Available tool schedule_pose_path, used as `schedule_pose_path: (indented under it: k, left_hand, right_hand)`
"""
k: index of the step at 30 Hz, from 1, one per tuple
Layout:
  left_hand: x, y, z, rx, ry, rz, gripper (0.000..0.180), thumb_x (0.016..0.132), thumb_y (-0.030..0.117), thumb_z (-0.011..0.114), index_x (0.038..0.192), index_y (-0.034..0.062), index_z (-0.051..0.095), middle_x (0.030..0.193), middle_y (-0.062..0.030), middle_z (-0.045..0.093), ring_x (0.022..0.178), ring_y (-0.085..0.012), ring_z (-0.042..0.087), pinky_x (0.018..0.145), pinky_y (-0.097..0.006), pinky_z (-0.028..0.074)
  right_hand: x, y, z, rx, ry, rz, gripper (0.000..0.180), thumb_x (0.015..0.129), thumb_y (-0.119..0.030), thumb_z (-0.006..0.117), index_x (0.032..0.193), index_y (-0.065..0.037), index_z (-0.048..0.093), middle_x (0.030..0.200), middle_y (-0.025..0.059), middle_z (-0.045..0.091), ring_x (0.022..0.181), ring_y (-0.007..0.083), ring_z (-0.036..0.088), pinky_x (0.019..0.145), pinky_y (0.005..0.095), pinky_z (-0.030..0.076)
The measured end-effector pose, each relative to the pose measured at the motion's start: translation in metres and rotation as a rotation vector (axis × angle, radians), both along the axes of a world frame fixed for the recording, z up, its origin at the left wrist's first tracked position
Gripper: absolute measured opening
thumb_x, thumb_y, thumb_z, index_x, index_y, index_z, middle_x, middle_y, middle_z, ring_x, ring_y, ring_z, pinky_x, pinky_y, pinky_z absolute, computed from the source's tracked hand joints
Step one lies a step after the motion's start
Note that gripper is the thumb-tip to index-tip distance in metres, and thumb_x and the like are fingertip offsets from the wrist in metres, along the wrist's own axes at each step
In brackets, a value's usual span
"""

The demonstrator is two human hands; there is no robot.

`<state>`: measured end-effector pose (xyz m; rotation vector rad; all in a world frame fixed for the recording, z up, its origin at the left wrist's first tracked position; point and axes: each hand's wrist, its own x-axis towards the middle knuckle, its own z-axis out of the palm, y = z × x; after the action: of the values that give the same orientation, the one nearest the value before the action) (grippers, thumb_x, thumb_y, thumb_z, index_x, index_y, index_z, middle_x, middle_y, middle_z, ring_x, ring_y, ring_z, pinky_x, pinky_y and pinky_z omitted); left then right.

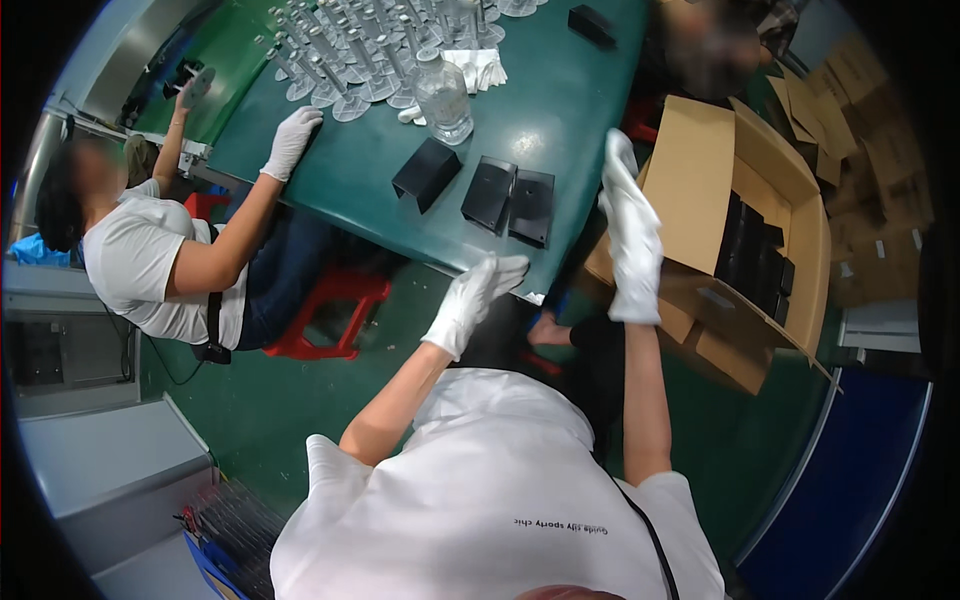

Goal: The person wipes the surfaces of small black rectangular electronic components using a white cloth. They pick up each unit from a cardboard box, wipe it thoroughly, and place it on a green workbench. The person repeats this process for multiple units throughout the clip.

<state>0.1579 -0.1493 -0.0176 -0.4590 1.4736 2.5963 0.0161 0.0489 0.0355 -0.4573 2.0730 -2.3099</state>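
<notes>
My left hand [468,303], in a white glove, is held at the table's near edge with its fingers stretched out to the right. Nothing shows in it. My right hand [634,235], also gloved in white, is raised between the table and a cardboard box [690,150], fingers stretched away from me and no object visible in it. Just beyond my left hand, three black box-shaped housings lie on the green table [350,190]: one housing [426,175] tilted at the left, a second [489,193] in the middle, a third [531,207] at the right.
Farther back stand a clear bottle [443,100], a white cloth [480,70], several clear discs with upright posts [355,60] and another black piece [592,26]. The open cardboard box holds several black parts [745,250]. A co-worker [150,245] sits at left on a red stool [330,310]; another person [710,45] is at far right.
</notes>
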Motion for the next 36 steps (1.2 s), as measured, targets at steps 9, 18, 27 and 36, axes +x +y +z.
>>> schedule_pose_path:
  k: [9, 18, 27, 36]
  left_hand:
    - [-0.060, 0.007, -0.015, 1.166, 0.335, -0.013, 0.044, 0.105, 0.036, 0.044, 0.138, 0.0078, 0.050, 0.146, -0.0082, 0.050, 0.136, -0.0224, 0.043, 0.119, -0.039, 0.029]
    - [-0.053, 0.000, -0.018, 1.127, 0.267, -0.100, 0.048, 0.106, 0.034, 0.038, 0.144, 0.0052, 0.043, 0.143, -0.0133, 0.052, 0.127, -0.0295, 0.053, 0.113, -0.043, 0.038]
    - [-0.041, 0.013, 0.016, 0.903, 0.082, 0.080, 0.042, 0.104, 0.024, 0.047, 0.139, 0.0000, 0.046, 0.146, -0.0168, 0.049, 0.132, -0.0280, 0.050, 0.113, -0.044, 0.041]
    - [-0.009, 0.048, 0.040, -0.583, 0.125, -0.178, 0.030, 0.090, 0.030, 0.073, 0.087, 0.0028, 0.061, 0.077, -0.0023, 0.056, 0.069, -0.0108, 0.047, 0.065, -0.028, 0.040]
  right_hand:
    - [0.011, -0.095, -0.026, 1.001, 0.865, 0.034, 0.045, 0.092, -0.022, 0.058, 0.135, -0.011, 0.059, 0.147, 0.0108, 0.050, 0.140, 0.0345, 0.040, 0.117, 0.0457, 0.032]
    - [0.088, -0.048, -0.002, 0.816, 0.727, 0.248, 0.045, 0.087, -0.007, 0.063, 0.132, -0.008, 0.062, 0.132, 0.0105, 0.063, 0.131, 0.0287, 0.054, 0.111, 0.0431, 0.040]
    - [0.098, 0.059, -0.051, 0.381, -0.247, -0.007, 0.039, 0.104, -0.030, 0.047, 0.125, 0.000, 0.061, 0.117, 0.0118, 0.069, 0.103, 0.0211, 0.066, 0.092, 0.0330, 0.051]
    - [0.050, 0.028, -0.037, 0.536, 0.356, -0.088, 0.035, 0.097, -0.016, 0.050, 0.126, 0.001, 0.058, 0.118, 0.0182, 0.064, 0.109, 0.0330, 0.061, 0.095, 0.0397, 0.047]
